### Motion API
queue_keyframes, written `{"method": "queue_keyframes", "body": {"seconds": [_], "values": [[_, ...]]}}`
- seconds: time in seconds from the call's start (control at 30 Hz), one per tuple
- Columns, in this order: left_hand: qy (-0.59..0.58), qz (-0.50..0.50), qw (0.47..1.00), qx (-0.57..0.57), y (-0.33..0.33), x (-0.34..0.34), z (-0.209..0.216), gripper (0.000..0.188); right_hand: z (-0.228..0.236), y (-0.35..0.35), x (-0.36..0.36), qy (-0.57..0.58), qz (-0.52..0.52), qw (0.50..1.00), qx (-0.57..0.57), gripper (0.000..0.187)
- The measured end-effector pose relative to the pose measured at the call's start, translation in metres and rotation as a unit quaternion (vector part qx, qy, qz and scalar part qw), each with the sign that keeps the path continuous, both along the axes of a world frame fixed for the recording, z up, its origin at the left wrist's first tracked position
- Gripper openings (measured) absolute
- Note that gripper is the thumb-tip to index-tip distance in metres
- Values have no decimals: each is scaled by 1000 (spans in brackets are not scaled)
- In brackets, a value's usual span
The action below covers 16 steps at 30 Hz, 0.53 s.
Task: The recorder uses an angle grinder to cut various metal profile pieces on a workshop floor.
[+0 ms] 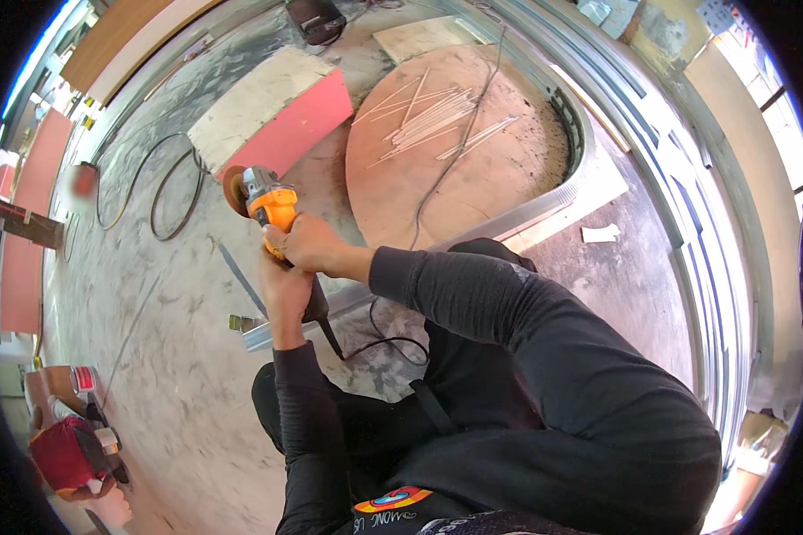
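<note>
An angle grinder (275,207) with an orange-yellow housing and a grey metal head is tilted up in front of me, left of the middle. Its brownish disc (233,190) points away from me, near the corner of a pink-sided block with a pale top (268,102). My right hand (317,243) is wrapped around the body behind the head. Just below it my left hand (285,292) grips the grinder's rear part, its fingers partly hidden. A black power cord (332,339) runs from the grinder's tail and loops on the floor beside my leg.
A curved metal channel (531,201) borders a round reddish board (393,192) with thin sticks (437,120) on it. Long metal profiles (687,214) lie at the right. A crouching person (70,450) is at the lower left. A cable (156,201) loops across the floor.
</note>
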<state>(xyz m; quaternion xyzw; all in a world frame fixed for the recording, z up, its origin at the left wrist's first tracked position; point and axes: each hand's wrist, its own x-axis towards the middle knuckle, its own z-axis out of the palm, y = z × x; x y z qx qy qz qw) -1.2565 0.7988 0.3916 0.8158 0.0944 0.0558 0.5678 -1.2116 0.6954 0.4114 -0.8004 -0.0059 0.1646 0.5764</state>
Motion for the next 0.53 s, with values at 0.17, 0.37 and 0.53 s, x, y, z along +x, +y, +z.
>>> {"method": "queue_keyframes", "body": {"seconds": [0.17,0.37,0.53], "values": [[23,14,999,39,-3,-2,-8,48,-19,0,2,21,7,997,73,70],[40,62,996,59,-5,-9,-3,46,-21,6,6,39,34,999,4,74],[72,45,996,36,-14,-30,21,64,10,-12,-12,131,87,988,-6,83]]}}
